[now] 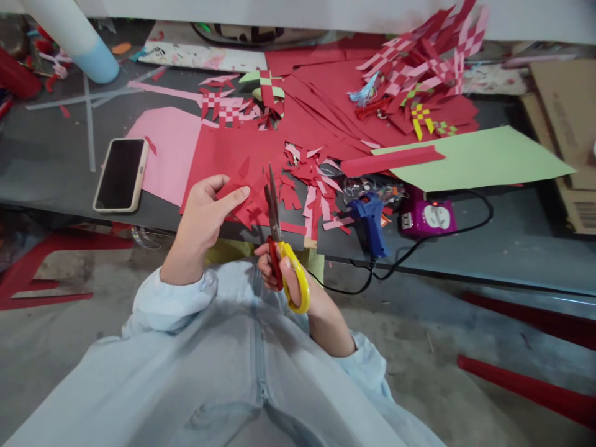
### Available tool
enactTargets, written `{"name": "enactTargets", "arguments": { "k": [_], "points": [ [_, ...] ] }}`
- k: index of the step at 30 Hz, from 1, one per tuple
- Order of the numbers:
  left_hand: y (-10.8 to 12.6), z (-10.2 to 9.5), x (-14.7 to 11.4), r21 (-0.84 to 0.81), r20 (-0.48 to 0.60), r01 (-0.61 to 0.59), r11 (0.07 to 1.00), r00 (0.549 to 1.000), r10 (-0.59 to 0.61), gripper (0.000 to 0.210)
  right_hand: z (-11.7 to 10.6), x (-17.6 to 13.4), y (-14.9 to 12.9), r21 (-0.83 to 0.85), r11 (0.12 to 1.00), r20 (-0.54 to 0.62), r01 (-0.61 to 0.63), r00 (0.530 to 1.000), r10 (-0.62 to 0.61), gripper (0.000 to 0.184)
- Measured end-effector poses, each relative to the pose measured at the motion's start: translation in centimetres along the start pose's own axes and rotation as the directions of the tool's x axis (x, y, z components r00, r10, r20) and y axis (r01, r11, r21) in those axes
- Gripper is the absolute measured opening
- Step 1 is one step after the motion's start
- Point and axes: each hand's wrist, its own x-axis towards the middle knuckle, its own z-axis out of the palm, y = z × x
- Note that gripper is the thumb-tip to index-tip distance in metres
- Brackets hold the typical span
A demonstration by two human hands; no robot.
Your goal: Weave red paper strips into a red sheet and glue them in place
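My left hand (208,208) pinches a cut piece of red paper (254,202) between thumb and fingers, over a larger red sheet (218,149). My right hand (291,282) has its thumb and fingers through the handles of a pair of scissors (274,214), one handle yellow and one red. The blades point up and away from me, slightly apart, just right of the red piece. Whether they touch the paper I cannot tell. Red and pink paper scraps (311,180) lie heaped to the right of the blades.
A phone (120,175) lies at left, partly on a pink sheet (170,146). On the right are a blue glue gun (370,226), a purple power adapter (428,214) with black cords, a green sheet (488,158) and cardboard (563,112). Woven paper strips (428,68) pile up behind.
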Motion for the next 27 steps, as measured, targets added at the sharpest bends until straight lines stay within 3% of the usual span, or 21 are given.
{"name": "enactTargets", "arguments": {
  "k": [5, 19, 27],
  "points": [
    [-0.12, -0.11, -0.09, 0.082, 0.031, -0.044, 0.996, 0.999, 0.041, 0.023, 0.15, 0.25, -0.02, 0.037, 0.999, -0.012, 0.021, 1.000, -0.020, 0.040],
    [0.04, -0.14, 0.06, 0.039, 0.019, 0.066, 0.997, 0.998, -0.067, 0.035, 0.25, 0.26, -0.09, 0.047, 0.999, -0.047, 0.001, 0.999, 0.001, 0.043],
    [-0.37, -0.52, 0.08, 0.014, 0.012, 0.061, 0.998, 0.998, -0.062, 0.033, 0.34, 0.30, -0.23, 0.042, 0.999, -0.060, -0.018, 0.998, 0.021, 0.048]
  ]
}}
